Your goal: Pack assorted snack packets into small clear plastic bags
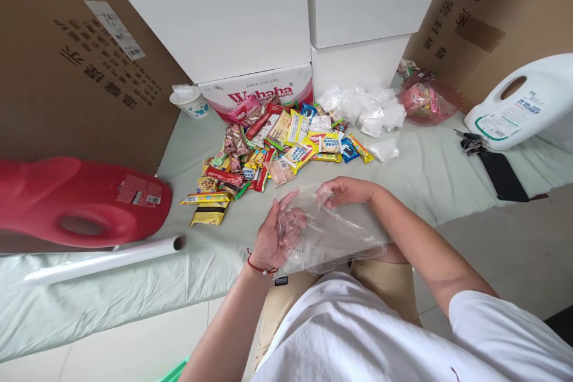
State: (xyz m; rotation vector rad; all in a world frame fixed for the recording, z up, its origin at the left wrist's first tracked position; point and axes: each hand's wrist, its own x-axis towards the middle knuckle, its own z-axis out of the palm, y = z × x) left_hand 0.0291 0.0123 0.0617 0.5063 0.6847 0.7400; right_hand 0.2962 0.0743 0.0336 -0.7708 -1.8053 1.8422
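Note:
A large clear plastic bag (335, 227) is stretched between my two hands above my lap, at the front edge of the cloth. My left hand (277, 236) grips its left side, with the curled fingers showing through the film. At the bag's upper edge, my right hand (342, 192) pinches the film between thumb and fingers. I see no snack inside the bag. Just beyond it lies a loose pile of wrapped snacks (273, 137) in red, yellow, brown and blue. Nearest the bag is a pinkish clear-wrapped snack (280, 172).
Behind the pile stand a Wahaha carton (268, 86) and crumpled clear bags (371, 107). A red translucent bag (432, 98), white detergent jug (519, 101) and black phone-like slab (504, 176) lie right. A red jug (80, 203), film roll (102, 259) and paper cup (192, 102) are left.

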